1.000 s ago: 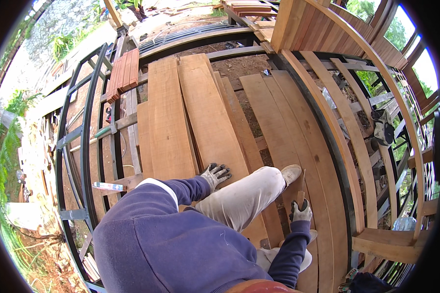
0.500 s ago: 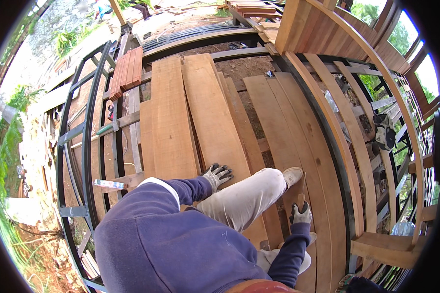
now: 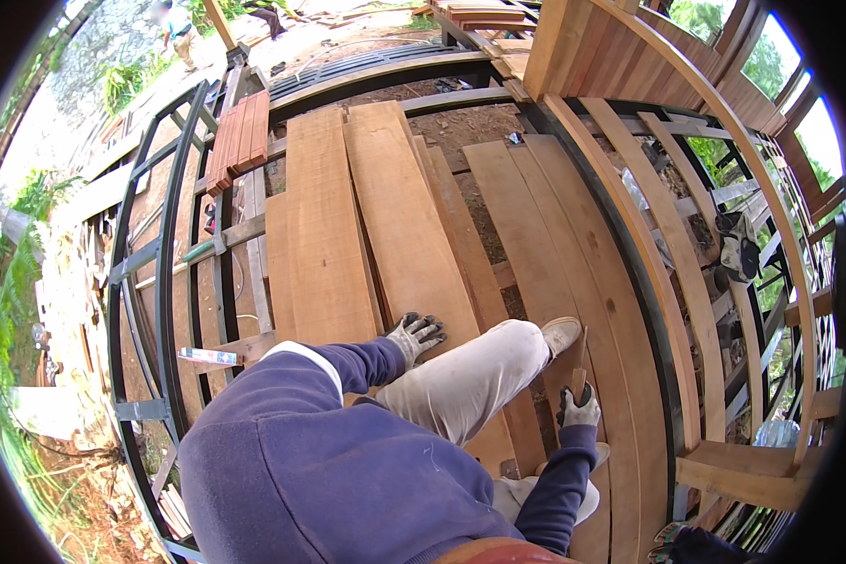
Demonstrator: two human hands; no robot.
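My left hand, in a grey and black work glove, lies with fingers spread on a wide wooden plank. Just right of it are my bent knee in pale trousers and my shoe. My right hand, gloved the same way, grips a narrow wooden piece that points forward over the darker boards. Its lower end is hidden in the fingers. The loose boards under and around me lie side by side with gaps showing soil.
Black metal frames border the left, with reddish slats stacked on joists. A curved wooden railing and wall and open joists with a bag are on the right. A person is in the far background.
My hands stay in place on the plank and the wooden piece. The view shifts very slightly. The distant person at upper left shows more fully than before.
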